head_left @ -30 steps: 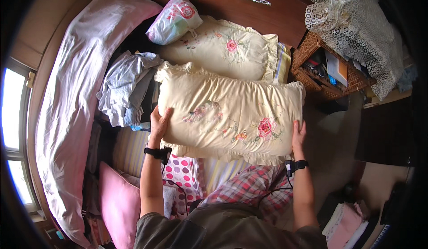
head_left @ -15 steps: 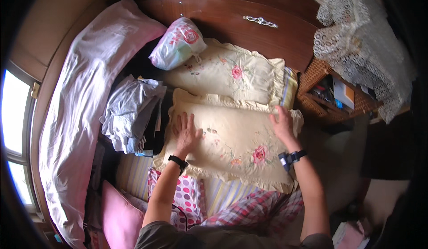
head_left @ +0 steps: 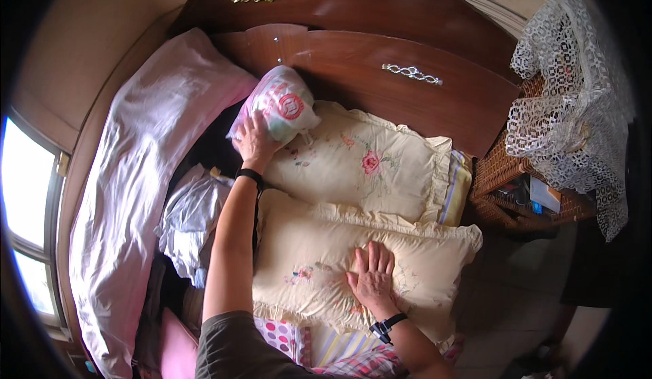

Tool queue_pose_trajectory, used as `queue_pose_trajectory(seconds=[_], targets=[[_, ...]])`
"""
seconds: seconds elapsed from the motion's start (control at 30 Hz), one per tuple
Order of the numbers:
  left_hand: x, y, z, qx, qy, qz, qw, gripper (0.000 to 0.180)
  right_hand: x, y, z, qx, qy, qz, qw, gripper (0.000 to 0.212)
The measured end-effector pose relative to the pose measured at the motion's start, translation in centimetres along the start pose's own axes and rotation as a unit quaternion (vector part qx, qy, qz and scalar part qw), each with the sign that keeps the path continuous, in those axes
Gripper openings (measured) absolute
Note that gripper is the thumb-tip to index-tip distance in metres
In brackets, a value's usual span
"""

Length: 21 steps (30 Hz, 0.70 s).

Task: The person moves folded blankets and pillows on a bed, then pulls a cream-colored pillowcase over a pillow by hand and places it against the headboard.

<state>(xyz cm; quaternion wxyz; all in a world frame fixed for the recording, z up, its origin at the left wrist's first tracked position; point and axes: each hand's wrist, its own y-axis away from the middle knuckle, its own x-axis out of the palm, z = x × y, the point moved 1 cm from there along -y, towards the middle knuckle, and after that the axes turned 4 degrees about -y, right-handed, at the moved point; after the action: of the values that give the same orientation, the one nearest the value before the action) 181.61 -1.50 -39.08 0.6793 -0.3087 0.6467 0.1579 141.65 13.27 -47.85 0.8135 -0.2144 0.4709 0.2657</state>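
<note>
Reaching across the bed, the left hand [head_left: 255, 141] closes its fingers on a clear plastic bag with pink print [head_left: 280, 111] that sits against the dark wooden headboard [head_left: 380, 100], at the left end of the far embroidered cream pillow [head_left: 360, 165]. The right hand [head_left: 372, 278] lies flat, fingers spread and gripping nothing, on the near embroidered cream pillow [head_left: 339, 270]. To handle the bag well, it seems wise to gather the loose plastic firmly so the contents do not slip, and to keep weight steady on the flat palm for balance. The left arm stretches nearly straight forward, wrist bent slightly inward; the right forearm angles in from the lower edge. A pale pink duvet [head_left: 136, 195] lies along the left.
</note>
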Motion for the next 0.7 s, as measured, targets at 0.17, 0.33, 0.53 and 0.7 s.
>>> queue_pose_trajectory(seconds=[0.17,0.33,0.53,0.7], targets=[[3.3,-1.3,1.6,-0.010,0.046,-0.013,0.999,0.056,1.1,-0.4,-0.4,0.006,-0.005,0.003,1.000,0.077],[-4.7,-0.7,2.7,-0.070,0.152,-0.063,0.984,0.032,1.1,-0.8,-0.3,0.003,0.014,-0.013,1.000,0.077],[-16.4,15.3,11.4,-0.115,0.594,-0.097,0.790,0.043,0.4,-0.4,-1.1,0.000,0.034,-0.015,0.999,0.071],[-23.7,35.6,26.6,-0.293,0.608,-0.167,0.719,0.045,-2.1,-4.3,-4.7,0.064,-0.157,0.112,0.979,0.052]])
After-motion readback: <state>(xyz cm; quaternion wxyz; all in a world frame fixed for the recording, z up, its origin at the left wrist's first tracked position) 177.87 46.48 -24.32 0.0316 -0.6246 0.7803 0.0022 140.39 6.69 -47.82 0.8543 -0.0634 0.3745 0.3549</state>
